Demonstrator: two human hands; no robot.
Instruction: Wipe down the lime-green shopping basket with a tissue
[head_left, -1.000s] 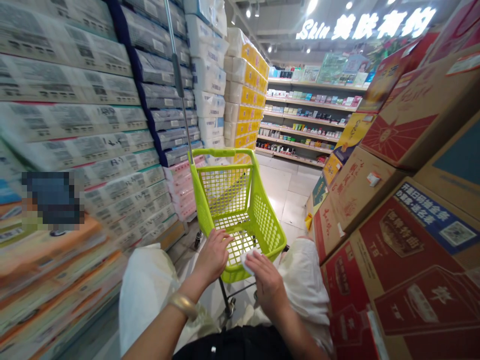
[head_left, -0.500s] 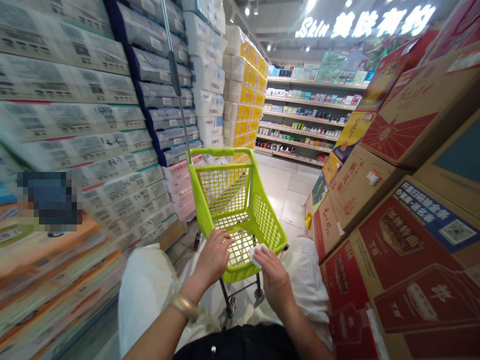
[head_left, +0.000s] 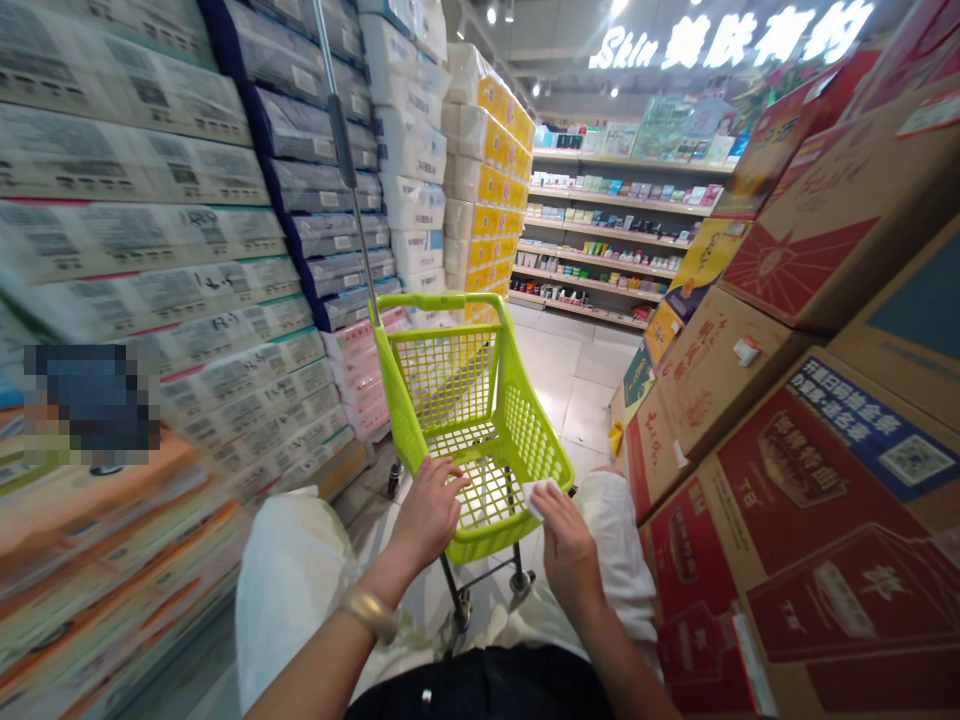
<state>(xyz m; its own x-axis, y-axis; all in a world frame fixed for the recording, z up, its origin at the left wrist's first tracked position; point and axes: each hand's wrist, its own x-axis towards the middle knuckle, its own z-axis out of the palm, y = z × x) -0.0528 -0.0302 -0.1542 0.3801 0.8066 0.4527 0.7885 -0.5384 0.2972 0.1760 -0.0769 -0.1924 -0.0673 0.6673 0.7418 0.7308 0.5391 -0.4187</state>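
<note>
A lime-green shopping cart [head_left: 534,420] with a lattice basket stands between my knees. My left hand [head_left: 429,510] is closed over the basket's near left rim, its fingers curled at the edge; a gold bracelet [head_left: 369,612] circles that wrist. Pressed under the fingers of my right hand [head_left: 571,545] is a folded white wipe [head_left: 537,492], which lies on the basket's near right rim. The fingers cover part of the wipe. Through the lattice floor, the cart's dark legs and wheels [head_left: 459,608] show.
Tall stacks of tissue packs [head_left: 142,170] wall the left side. Cardboard cartons [head_left: 810,480] are piled close on the right. A pale tiled floor [head_left: 559,385] leads to shelves [head_left: 615,215] of small boxes and bottles. A metal pole [head_left: 358,240] rises from the cart's rear left corner.
My right hand has slid the white wipe rightward and slightly up along the basket rim. My left hand stays at the near left rim.
</note>
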